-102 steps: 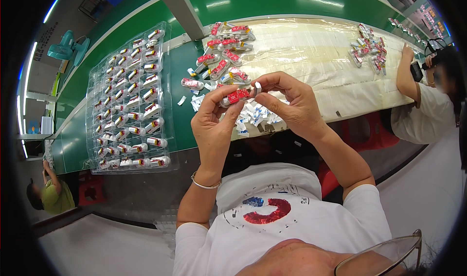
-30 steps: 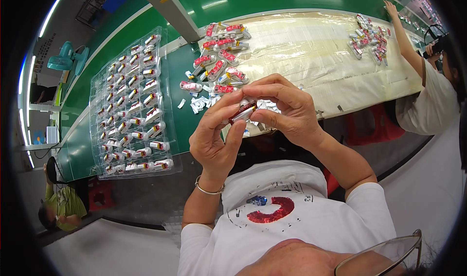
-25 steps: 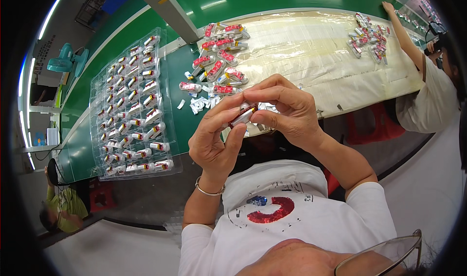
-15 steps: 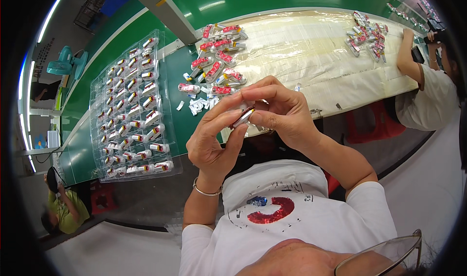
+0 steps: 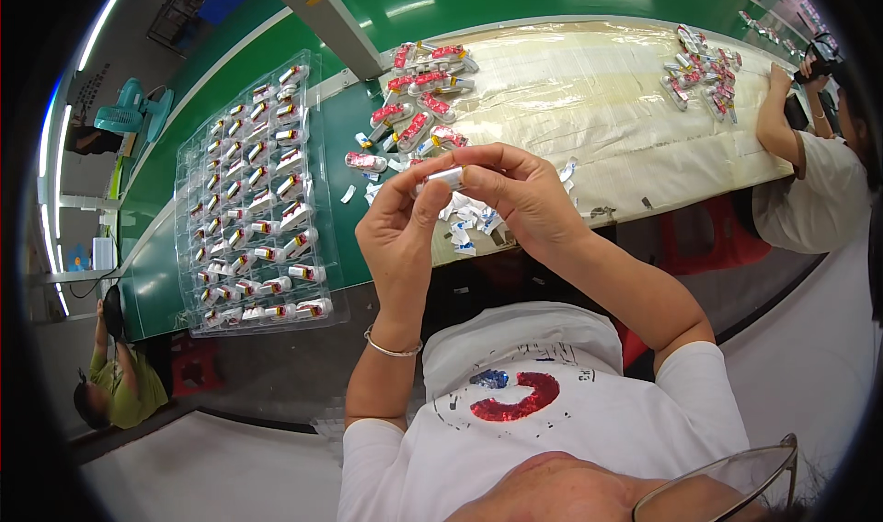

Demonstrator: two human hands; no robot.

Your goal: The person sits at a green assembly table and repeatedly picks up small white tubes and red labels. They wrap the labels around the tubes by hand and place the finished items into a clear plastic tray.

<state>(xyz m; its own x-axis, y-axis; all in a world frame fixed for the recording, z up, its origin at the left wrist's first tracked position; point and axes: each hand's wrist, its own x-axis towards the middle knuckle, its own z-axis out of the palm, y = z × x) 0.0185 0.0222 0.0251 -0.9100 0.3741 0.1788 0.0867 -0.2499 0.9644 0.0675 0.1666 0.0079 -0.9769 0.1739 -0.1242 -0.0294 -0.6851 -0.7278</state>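
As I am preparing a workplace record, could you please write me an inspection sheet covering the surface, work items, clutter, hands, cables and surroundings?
Surface: green table, partly under a glossy cream covering.
Work items: a silvery piece at the fingertips; red-and-white pieces heaped beyond the hands; a clear tray at left with rows of small pieces.
Clutter: loose white and blue slips near the hands.
Hands: left hand and right hand both pinch the silvery piece.
Cables: what looks like a thin dark cord, far left.
Surroundings: teal fan and co-worker in green at left; red stool and co-worker in white at right.
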